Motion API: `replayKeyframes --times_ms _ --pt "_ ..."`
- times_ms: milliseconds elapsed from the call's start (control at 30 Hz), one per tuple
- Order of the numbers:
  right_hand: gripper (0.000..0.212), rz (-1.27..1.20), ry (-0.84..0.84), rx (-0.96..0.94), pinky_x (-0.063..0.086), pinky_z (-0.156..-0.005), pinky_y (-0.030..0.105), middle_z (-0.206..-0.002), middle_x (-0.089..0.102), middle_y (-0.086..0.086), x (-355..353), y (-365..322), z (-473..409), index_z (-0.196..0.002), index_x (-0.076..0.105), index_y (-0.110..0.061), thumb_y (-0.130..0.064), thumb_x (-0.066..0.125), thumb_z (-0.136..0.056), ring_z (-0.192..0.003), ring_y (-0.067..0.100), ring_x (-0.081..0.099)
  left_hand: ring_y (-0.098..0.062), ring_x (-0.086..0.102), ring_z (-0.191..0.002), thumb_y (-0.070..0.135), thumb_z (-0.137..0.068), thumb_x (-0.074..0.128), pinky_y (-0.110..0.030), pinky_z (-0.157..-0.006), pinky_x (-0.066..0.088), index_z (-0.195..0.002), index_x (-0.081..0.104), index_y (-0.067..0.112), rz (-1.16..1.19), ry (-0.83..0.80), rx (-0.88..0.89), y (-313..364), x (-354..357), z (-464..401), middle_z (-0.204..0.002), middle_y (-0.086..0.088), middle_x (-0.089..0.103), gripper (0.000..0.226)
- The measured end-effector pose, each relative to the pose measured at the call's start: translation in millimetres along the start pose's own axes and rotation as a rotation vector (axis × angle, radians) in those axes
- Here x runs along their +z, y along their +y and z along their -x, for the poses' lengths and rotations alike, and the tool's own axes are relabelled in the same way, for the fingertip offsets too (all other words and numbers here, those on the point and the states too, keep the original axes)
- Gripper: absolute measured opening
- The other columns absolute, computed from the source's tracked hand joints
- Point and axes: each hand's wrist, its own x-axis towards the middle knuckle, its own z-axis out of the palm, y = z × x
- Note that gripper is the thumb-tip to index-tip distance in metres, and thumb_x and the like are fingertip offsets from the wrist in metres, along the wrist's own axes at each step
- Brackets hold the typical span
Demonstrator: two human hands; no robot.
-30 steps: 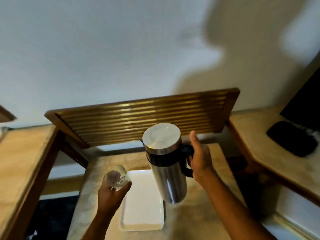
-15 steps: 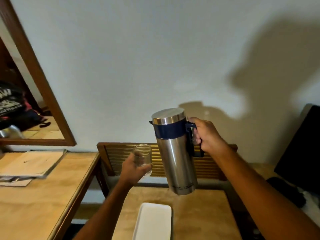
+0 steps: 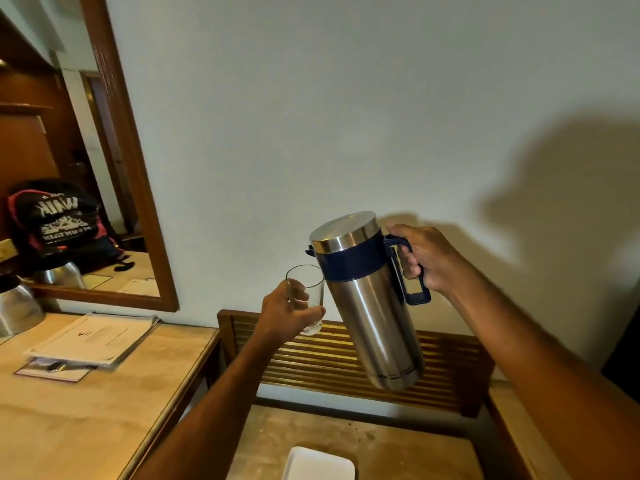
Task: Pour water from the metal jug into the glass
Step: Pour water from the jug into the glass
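The metal jug (image 3: 372, 306), steel with a dark blue band and handle, hangs in the air tilted to the left, its small spout right above the rim of the glass. My right hand (image 3: 424, 259) grips the blue handle. The clear glass (image 3: 308, 296) is upright and looks empty, held around its lower part by my left hand (image 3: 285, 313). Glass rim and jug nearly touch. No water is visible.
Below lie a low wooden table (image 3: 363, 441) with a white tray (image 3: 318, 465) and a slatted wooden rack (image 3: 446, 372) against the wall. Left is a desk (image 3: 86, 410) with papers (image 3: 93, 337), a steel kettle (image 3: 17, 306) and a framed mirror (image 3: 138, 202).
Both hands have lifted the jug and glass up off the table. The jug now tilts left with its spout over the glass rim. The view has tipped upward.
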Motion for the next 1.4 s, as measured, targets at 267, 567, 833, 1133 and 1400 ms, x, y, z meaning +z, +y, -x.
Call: replayKeyframes --times_ms 267,567,833,1133,1400 --pt "0.041 0.167 -0.01 -0.015 0.022 -0.033 0.014 -0.037 0.036 -0.006 3.3 -16.6 -24.8 -0.046 0.057 -0.021 -0.029 0.07 -0.084 -0.028 0.01 0.026 -0.02 0.069 -0.094 0.037 -0.073 0.084 -0.031 -0.073 0.061 -0.115 0.055 0.018 0.001 0.007 -0.014 -6.0 -11.5 -5.3 -0.107 -0.001 0.066 0.055" --pt "0.027 0.458 -0.098 -0.084 0.019 -0.037 0.018 -0.039 0.03 -0.002 19.4 -39.0 -40.5 -0.059 0.054 -0.012 -0.026 0.07 -0.076 -0.031 0.015 0.023 -0.018 0.068 -0.089 0.037 -0.073 0.083 -0.019 -0.062 0.053 -0.114 0.055 0.019 -0.055 -0.005 -0.001 0.3 -13.5 -16.8 -0.104 0.001 0.066 0.053" --pt "0.031 0.714 -0.165 -0.114 0.019 -0.04 0.022 -0.042 0.029 0.001 34.6 -69.6 -40.2 -0.043 0.064 -0.018 -0.026 0.067 -0.072 -0.032 0.017 0.022 -0.021 0.069 -0.091 0.039 -0.069 0.083 -0.028 -0.067 0.059 -0.113 0.056 0.019 -0.06 -0.047 -0.005 -0.8 -5.6 -17.4 -0.104 0.0 0.067 0.056" --pt "0.027 0.906 -0.159 -0.152 0.024 -0.036 0.019 -0.034 0.036 -0.003 41.9 -86.3 -42.8 -0.059 0.054 -0.01 -0.03 0.069 -0.07 -0.028 0.015 0.027 -0.017 0.068 -0.088 0.04 -0.068 0.083 -0.023 -0.065 0.056 -0.108 0.056 0.02 -0.056 -0.072 0.026 1.4 -1.4 -19.9 -0.103 0.002 0.067 0.051" --pt "0.028 0.944 -0.138 -0.154 0.023 -0.033 0.017 -0.032 0.035 -0.006 43.8 -87.1 -41.8 -0.059 0.053 -0.01 -0.028 0.07 -0.072 -0.027 0.012 0.028 -0.019 0.069 -0.091 0.04 -0.068 0.082 -0.022 -0.066 0.055 -0.111 0.056 0.02 -0.043 -0.098 0.041 1.1 5.1 -21.9 -0.103 0.002 0.067 0.054"
